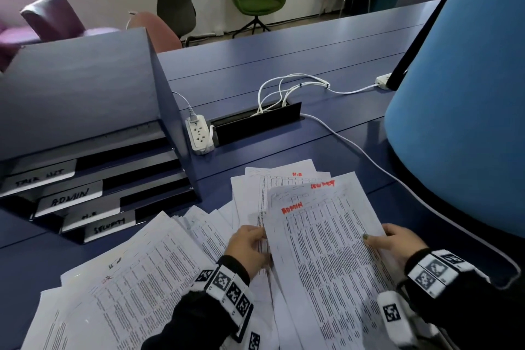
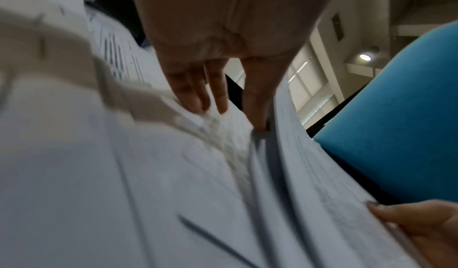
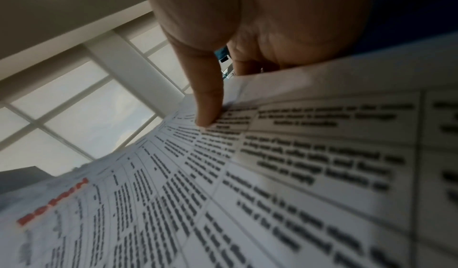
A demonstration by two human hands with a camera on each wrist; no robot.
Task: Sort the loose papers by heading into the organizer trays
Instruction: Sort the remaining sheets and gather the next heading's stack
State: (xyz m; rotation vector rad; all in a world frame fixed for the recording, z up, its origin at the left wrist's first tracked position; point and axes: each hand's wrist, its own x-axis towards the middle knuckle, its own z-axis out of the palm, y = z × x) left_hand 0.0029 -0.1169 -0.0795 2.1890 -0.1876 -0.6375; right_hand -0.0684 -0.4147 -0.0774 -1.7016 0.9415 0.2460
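The right hand (image 1: 397,241) is pinching the ADMIN sheet (image 1: 326,250) at its right edge, thumb on top, above the loose papers (image 1: 136,278) spread over the table (image 1: 284,65). The left hand (image 1: 247,247) is pressing straight fingers onto those papers at the sheet's left edge, with the labelled organizer trays (image 1: 85,193) sitting just left.

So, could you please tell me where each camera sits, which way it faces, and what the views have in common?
Head: on the head, facing forward and down at the organizer trays and loose papers; left hand, right hand and sleeves show.
Left wrist: on that wrist, looking along straight fingers touching loose papers; the right hand shows too.
Right wrist: on that wrist, looking along the thumb, up the ADMIN sheet.
Shared: head and right wrist both show the ADMIN sheet.
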